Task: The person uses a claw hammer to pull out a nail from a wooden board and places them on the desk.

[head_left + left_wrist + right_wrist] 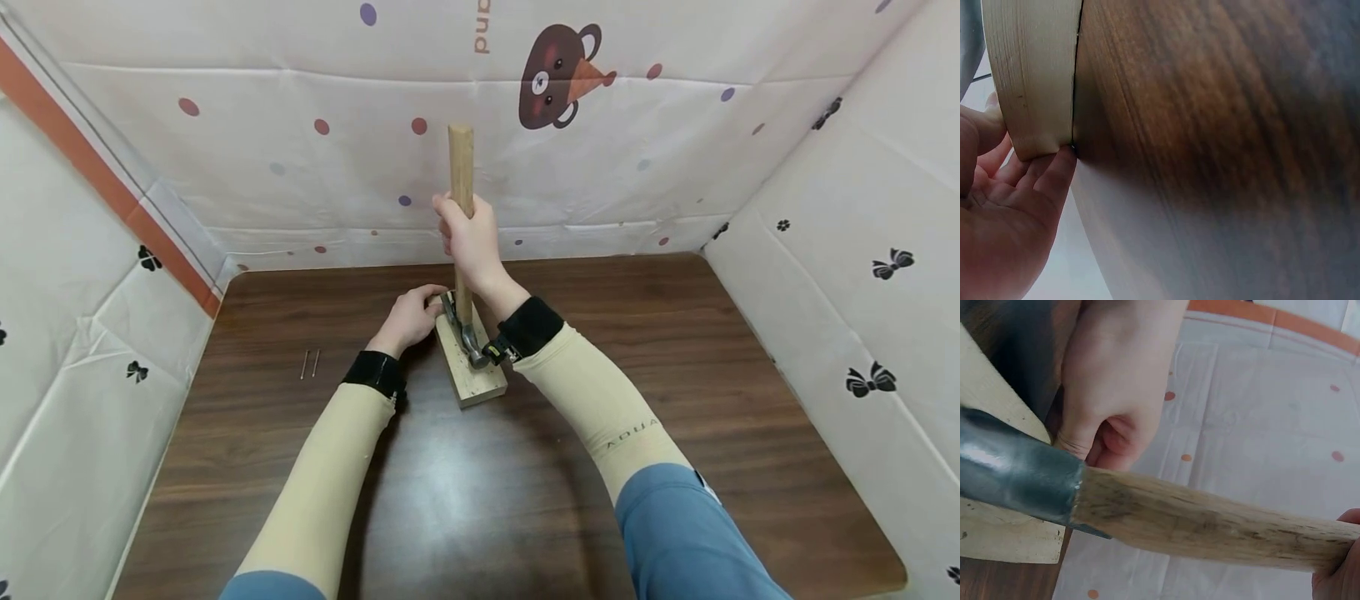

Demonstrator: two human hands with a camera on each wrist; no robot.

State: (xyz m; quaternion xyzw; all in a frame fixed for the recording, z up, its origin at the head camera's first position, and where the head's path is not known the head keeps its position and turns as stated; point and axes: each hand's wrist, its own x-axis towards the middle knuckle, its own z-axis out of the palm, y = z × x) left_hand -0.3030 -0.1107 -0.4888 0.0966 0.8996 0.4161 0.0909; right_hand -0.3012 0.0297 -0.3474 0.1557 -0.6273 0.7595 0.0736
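Observation:
My right hand (pixel 476 243) grips the wooden handle (pixel 461 158) of a claw hammer midway along it, and the handle stands nearly upright. Its dark metal head (pixel 472 348) lies over the top of a pale wooden block (pixel 480 385), face towards me and claw towards the far end. At that far end my left hand (pixel 408 321) holds the block, thumb on one side and fingers curled against the end face, as the left wrist view shows. The right wrist view has the hammer's neck (pixel 1029 472) close up, crossing over the block; the claw tips are hidden there.
Two thin nails (pixel 310 364) lie side by side on the brown wood-grain table (pixel 600 375), left of my left hand. Behind the table's far edge rises a white dotted sheet (pixel 300 183) with a printed bear. More white sheeting (pixel 847 292) walls in both sides.

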